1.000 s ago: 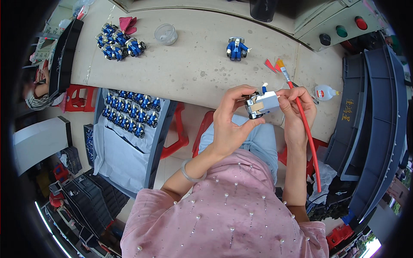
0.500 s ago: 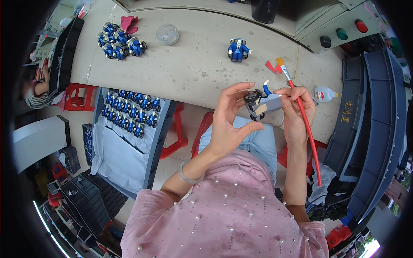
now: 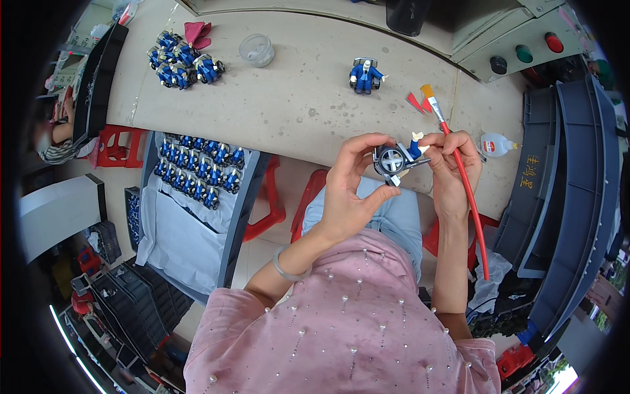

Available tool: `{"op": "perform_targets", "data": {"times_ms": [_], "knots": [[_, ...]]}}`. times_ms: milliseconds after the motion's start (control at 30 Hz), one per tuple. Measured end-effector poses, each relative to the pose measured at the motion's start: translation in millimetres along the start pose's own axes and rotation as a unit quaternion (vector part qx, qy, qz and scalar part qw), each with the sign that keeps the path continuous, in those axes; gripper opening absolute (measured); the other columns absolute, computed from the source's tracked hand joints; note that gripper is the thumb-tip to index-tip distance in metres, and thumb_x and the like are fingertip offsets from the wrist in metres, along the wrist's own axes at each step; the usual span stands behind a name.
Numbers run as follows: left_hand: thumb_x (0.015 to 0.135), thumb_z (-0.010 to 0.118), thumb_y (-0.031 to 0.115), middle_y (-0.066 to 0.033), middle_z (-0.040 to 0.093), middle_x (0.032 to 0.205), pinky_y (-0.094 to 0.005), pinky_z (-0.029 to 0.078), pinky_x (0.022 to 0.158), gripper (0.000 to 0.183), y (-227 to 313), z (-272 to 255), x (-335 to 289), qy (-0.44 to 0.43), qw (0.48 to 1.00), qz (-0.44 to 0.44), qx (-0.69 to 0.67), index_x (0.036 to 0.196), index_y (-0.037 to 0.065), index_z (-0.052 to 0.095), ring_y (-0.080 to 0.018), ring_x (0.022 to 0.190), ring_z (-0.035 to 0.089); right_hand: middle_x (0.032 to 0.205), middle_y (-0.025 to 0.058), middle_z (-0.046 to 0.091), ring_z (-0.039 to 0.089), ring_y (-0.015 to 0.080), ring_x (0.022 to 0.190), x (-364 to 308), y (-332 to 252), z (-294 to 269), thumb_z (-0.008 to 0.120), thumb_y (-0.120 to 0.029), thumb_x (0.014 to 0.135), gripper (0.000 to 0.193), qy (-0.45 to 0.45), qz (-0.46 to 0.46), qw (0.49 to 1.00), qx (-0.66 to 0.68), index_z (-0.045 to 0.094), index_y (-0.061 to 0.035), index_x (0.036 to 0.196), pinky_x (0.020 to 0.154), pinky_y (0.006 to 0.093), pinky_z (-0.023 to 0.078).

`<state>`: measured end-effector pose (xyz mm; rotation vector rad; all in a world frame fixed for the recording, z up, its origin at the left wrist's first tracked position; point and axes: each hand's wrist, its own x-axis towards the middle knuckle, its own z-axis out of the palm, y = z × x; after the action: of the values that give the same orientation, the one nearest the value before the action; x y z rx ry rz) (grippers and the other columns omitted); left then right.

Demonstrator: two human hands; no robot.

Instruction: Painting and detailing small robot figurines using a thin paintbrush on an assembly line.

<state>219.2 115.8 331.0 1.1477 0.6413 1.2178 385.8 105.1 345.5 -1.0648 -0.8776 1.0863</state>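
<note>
Two hands hold one small toy figure above my lap, just off the near edge of the workbench. My left hand curls around it, thumb below and fingers arched over the top, pinching its dark grey round base, which faces me and shows a pale cross. A blue and white part sticks up from the far side of it. My right hand grips the figure's right side with its fingertips, and the same hand carries a red-handled brush, bristles orange and pointing away from me, its handle running down past my wrist. On the bench well beyond sits another blue figure, and a small glue bottle lies near my right hand.
</note>
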Motion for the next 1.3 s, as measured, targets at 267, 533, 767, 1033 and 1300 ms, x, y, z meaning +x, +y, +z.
{"op": "perform_targets", "data": {"times_ms": [267, 533, 767, 1033, 1300], "knots": [[0.066, 0.074, -0.010, -0.0121, 0.053, 0.121, -0.0359, 0.041, 0.100, 0.068, 1.6, -3.0, 0.1, 0.011, 1.000, 0.003, 0.006, 0.126, 0.002, 0.044, -0.0216, 0.117, 0.052, 0.093, 0.0186, 0.067, 0.064, 0.0179, 0.088, 1.3, 1.6, 3.7, 0.059, 0.007, 0.086, 0.018, -0.006, 0.001, 1.000, -0.013, 0.047, -0.0067, 0.086, 0.080, 0.0287, 0.050], [0.067, 0.077, -0.006, -0.0128, 0.047, 0.129, -0.0335, 0.044, 0.096, 0.072, 7.4, -9.3, 0.5, 0.022, 1.000, -0.009, 0.006, 0.130, 0.002, 0.041, -0.0205, 0.117, 0.050, 0.095, 0.0161, 0.067, 0.063, 0.0151, 0.088, 3.7, 4.7, 11.1, 0.060, 0.005, 0.086, 0.015, -0.005, 0.042, 0.999, -0.005, 0.050, -0.0063, 0.087, 0.081, 0.0267, 0.048], [0.070, 0.075, -0.008, -0.0137, 0.044, 0.133, -0.0313, 0.049, 0.090, 0.077, 16.3, -13.7, 0.3, 0.033, 0.999, -0.035, 0.009, 0.136, 0.000, 0.036, -0.0198, 0.115, 0.052, 0.093, 0.0051, 0.064, 0.060, 0.0093, 0.085, 1.0, 14.4, 22.2, 0.061, -0.001, 0.089, 0.009, 0.018, 0.128, 0.986, 0.105, 0.053, -0.0058, 0.091, 0.077, 0.0228, 0.046], [0.070, 0.074, -0.008, -0.0105, 0.042, 0.129, -0.0277, 0.054, 0.083, 0.073, 17.5, -17.8, 1.0, 0.069, 0.997, -0.024, -0.005, 0.134, 0.002, 0.042, -0.0171, 0.104, 0.058, 0.088, 0.0039, 0.063, 0.060, 0.0092, 0.081, 5.2, 9.3, 38.0, 0.061, -0.003, 0.090, 0.008, 0.026, 0.139, 0.985, 0.102, 0.053, -0.0067, 0.089, 0.074, 0.0238, 0.047], [0.071, 0.067, -0.014, -0.0176, 0.042, 0.134, -0.0280, 0.056, 0.075, 0.067, 14.6, -50.5, 3.8, -0.021, 0.933, 0.126, 0.338, 0.131, 0.008, 0.049, -0.0246, 0.097, 0.063, 0.077, 0.0058, 0.062, 0.061, 0.0130, 0.068, 5.1, 9.1, 39.3, 0.061, -0.003, 0.088, 0.007, 0.023, 0.181, 0.979, 0.088, 0.055, -0.0058, 0.089, 0.065, 0.0249, 0.048]]}}
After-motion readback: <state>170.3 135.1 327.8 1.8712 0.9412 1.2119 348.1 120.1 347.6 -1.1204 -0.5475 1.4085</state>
